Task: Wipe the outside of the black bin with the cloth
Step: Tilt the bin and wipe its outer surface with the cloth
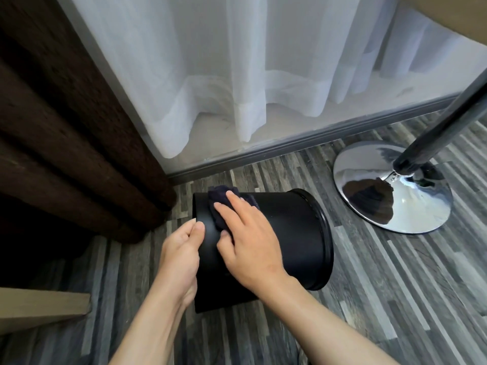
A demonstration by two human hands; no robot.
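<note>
The black bin [295, 233] lies on its side on the striped grey floor, its rimmed mouth pointing right and its base to the left. My left hand [181, 256] grips the base edge, thumb on the bin's wall. My right hand [247, 238] lies flat on the upper side of the bin and presses a dark cloth [221, 201] against it. Most of the cloth is hidden under my fingers; a bunched part sticks out beyond the fingertips.
A chrome round base [390, 185] with a dark pole [442, 122] stands to the right of the bin. A brown curtain [66, 140] hangs at the left, a white sheer curtain [237, 75] behind. A wooden corner [44, 306] juts in at lower left.
</note>
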